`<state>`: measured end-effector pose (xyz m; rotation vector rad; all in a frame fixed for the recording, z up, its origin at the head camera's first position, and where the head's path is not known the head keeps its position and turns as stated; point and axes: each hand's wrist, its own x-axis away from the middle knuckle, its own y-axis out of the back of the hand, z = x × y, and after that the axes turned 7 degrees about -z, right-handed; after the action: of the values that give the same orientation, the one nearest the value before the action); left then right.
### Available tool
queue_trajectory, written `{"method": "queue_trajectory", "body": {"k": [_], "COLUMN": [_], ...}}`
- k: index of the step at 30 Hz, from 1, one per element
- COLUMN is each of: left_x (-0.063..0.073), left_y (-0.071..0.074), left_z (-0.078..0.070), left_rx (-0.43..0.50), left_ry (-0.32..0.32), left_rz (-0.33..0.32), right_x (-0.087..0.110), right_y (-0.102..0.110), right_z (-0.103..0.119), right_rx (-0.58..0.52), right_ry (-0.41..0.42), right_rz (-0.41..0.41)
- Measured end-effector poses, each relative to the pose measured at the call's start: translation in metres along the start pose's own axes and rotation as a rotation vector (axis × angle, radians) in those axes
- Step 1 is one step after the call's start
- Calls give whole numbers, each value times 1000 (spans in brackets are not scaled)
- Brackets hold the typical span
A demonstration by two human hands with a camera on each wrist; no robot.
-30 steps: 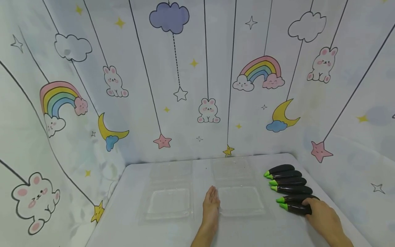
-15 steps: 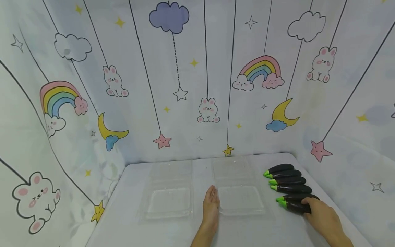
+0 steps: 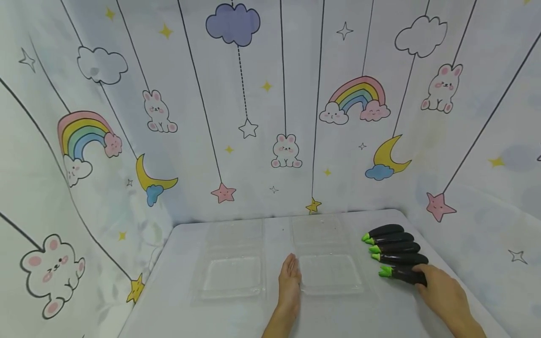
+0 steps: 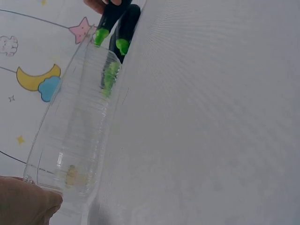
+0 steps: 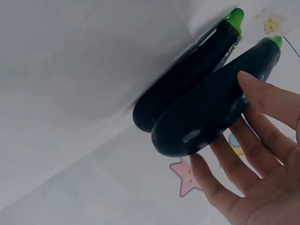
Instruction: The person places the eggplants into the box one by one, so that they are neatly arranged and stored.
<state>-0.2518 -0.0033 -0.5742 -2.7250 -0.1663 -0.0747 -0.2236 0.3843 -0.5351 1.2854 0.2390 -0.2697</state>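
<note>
My right hand [image 3: 444,293] grips the nearest eggplant [image 3: 407,274], dark with a green stem end. The right wrist view shows thumb and fingertips around this eggplant [image 5: 211,103], raised against another eggplant [image 5: 183,79], which it hides in the head view. Several more eggplants [image 3: 399,259] lie in a row behind. My left hand [image 3: 289,286], fingers straight, rests against the left side of a clear plastic box [image 3: 329,291] with its lid folded back. In the left wrist view that hand [image 4: 28,201] touches the box's rim.
A second clear plastic box [image 3: 232,295], likewise opened out, lies to the left on the white table [image 3: 211,324]. A patterned cloth [image 3: 262,173] with rabbits, stars and rainbows walls off the back and sides.
My right hand has lifted the nearest eggplant slightly and brought it back, over the one behind it. The left hand and the boxes have stayed put.
</note>
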Motion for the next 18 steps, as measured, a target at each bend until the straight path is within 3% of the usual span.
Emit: {"method": "queue_trajectory", "body": {"k": [18], "left_x": [2], "left_y": [1], "left_z": [0], "left_rx": [34], "left_ry": [-1], "left_rz": [4], "right_x": [-6], "right_y": [10], "right_z": [26], "right_rx": [-32], "right_ry": [1], "right_rz": [-111]}}
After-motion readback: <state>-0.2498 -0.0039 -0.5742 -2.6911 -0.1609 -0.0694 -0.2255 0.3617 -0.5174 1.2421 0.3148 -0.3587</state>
